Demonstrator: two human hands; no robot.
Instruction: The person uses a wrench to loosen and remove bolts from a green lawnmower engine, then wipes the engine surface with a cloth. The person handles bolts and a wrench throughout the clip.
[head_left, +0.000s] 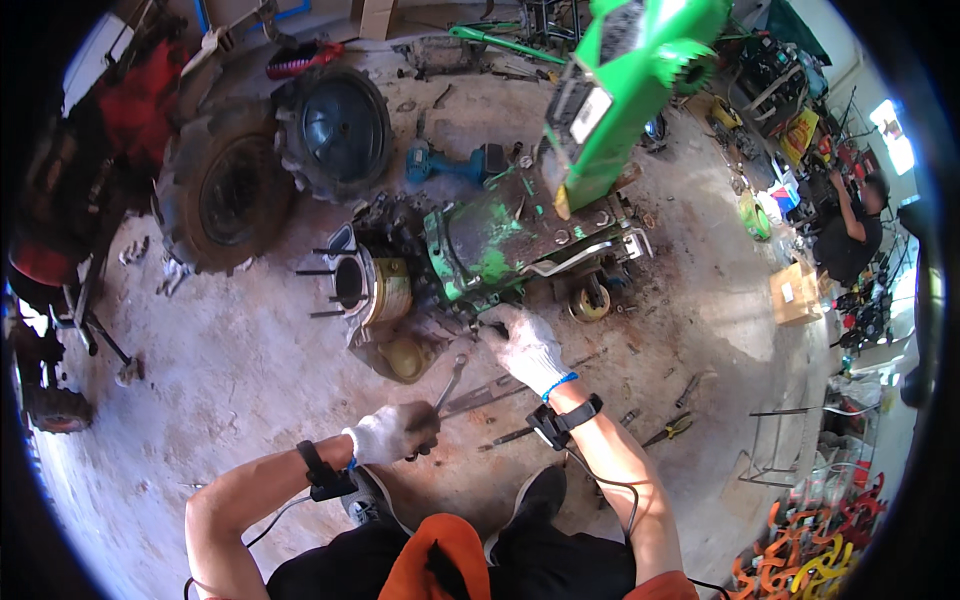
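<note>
My gloved left hand [395, 432] is closed around a steel wrench [450, 384], low in front of me, with the wrench head pointing up and forward. My gloved right hand [520, 345] has its fingers curled at the near lower end of a worn green machine housing [480, 240]; what they grip is hidden. Left of that housing stands a metal casting with studs and a round bore [372, 287]. A tall bright green section [610, 110] rises from the housing's far end. A rounded dull part [402, 355] lies below the casting.
Two large tyres [330, 130] and a red machine [110, 120] are at the left. A teal cordless tool [440, 165] lies behind the housing. Pliers [668, 430] and bars are on the concrete floor [220, 370]. A co-worker [845, 230] is by a cardboard box [795, 295] at right.
</note>
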